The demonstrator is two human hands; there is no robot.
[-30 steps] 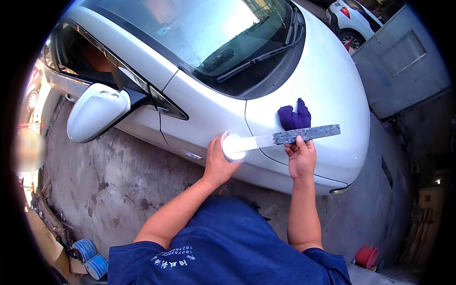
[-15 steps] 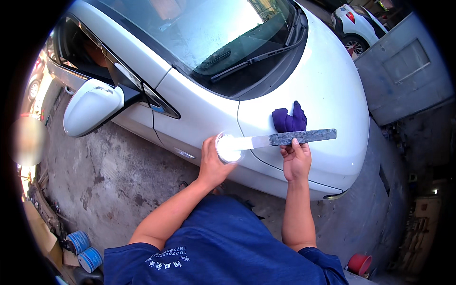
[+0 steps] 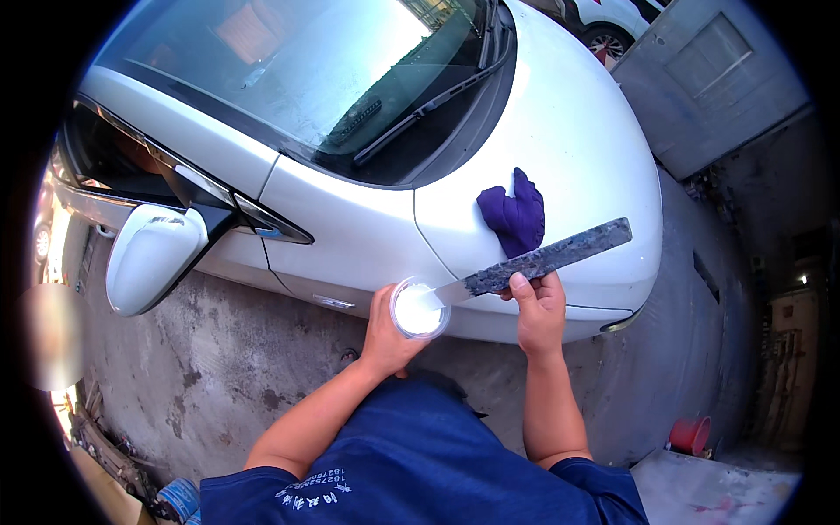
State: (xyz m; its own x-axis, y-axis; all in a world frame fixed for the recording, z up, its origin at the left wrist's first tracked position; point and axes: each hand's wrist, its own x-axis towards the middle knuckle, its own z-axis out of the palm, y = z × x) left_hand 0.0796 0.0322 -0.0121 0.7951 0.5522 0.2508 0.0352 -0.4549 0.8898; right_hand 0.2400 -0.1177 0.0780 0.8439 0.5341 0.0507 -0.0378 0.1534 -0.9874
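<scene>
A clear cup (image 3: 418, 308) of white liquid is gripped in my left hand (image 3: 388, 337), beside the white car's front fender. My right hand (image 3: 540, 314) pinches a flat stick (image 3: 550, 257), crusted dark grey over much of its length, whose pale left end reaches down into the cup. Just beyond the stick, a bundled purple glove (image 3: 512, 213) lies on the bonnet (image 3: 584, 123). The car's side mirror (image 3: 150, 254) sticks out to my left.
The windscreen (image 3: 278, 61) spans the top. A grey panel (image 3: 717, 83) and another white car stand at upper right. A red bucket (image 3: 689, 433) and a pale board sit at lower right. Blue cans (image 3: 179, 497) and clutter lie at lower left, on concrete floor (image 3: 201, 367).
My left hand and the cup have moved lower. The stick has tilted, its right end higher and its left end lower, deeper in the cup. The view has shifted over the car.
</scene>
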